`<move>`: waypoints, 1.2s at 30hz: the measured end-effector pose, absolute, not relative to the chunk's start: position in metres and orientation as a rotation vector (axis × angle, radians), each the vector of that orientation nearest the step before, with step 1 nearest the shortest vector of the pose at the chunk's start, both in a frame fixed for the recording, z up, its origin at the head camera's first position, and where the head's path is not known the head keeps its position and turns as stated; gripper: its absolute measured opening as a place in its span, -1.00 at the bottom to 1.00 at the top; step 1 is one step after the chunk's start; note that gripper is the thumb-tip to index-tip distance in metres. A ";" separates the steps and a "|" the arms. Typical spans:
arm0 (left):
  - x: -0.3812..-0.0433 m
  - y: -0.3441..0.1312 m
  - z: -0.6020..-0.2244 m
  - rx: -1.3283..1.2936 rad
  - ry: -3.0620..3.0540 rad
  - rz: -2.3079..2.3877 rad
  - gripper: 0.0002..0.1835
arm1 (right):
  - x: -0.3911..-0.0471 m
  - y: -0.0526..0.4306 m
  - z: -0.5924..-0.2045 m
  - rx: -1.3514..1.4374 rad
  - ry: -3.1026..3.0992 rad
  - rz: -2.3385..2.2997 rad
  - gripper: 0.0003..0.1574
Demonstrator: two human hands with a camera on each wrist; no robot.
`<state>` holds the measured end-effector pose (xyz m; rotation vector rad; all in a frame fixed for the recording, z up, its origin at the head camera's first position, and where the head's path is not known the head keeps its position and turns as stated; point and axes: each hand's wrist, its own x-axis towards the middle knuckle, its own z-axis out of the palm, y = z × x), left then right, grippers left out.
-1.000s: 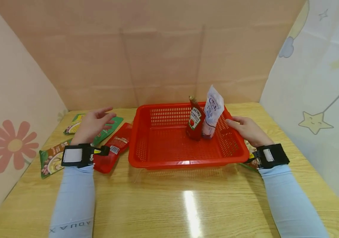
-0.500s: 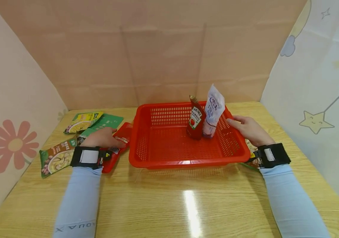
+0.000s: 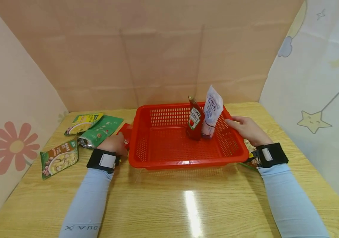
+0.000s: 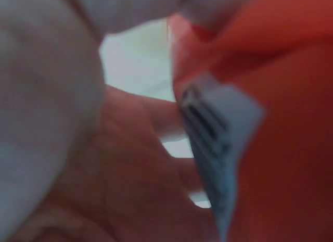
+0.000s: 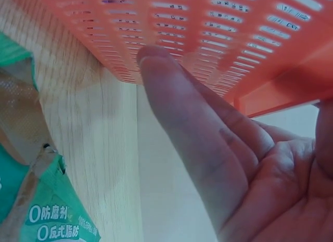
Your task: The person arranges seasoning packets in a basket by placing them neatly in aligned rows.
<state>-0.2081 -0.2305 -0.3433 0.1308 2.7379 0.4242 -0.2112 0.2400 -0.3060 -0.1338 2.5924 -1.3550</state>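
Note:
My left hand (image 3: 114, 143) grips a red pouch (image 3: 126, 129) just left of the basket. In the left wrist view the red pouch (image 4: 291, 127), with its white barcode label, lies between thumb and fingers. My right hand (image 3: 248, 130) holds the right rim of the red plastic basket (image 3: 169, 164), thumb over the rim. From the right wrist view, its fingers (image 5: 192, 132) lie along the slotted outer wall. Inside the basket, toward the right, a Heinz ketchup pouch (image 3: 195, 120) and a white-and-purple pouch (image 3: 213, 107) stand leaning.
Left on the wooden table (image 3: 157, 201) lie a yellow-topped packet (image 3: 84, 123), a green pouch (image 3: 105, 128) and a brown-and-green packet (image 3: 59, 157). A green packet (image 5: 52, 211) lies beside the basket's right side. Patterned walls (image 3: 312, 99) close both sides.
My left hand has come down from above the packets onto the red pouch and shifted right with it toward the basket. The right hand and basket stay in place.

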 end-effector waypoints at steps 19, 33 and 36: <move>-0.195 -0.286 -0.289 -0.022 2.818 0.989 0.01 | -0.211 0.238 -0.305 -0.145 2.622 -1.306 -0.17; -0.183 -0.265 -0.258 0.215 2.087 2.458 -0.31 | -0.204 0.243 -0.296 -0.162 2.683 -1.211 -0.17; -0.178 -0.257 -0.254 0.268 1.931 2.578 -0.38 | -0.197 0.247 -0.284 -0.167 2.697 -1.211 -0.18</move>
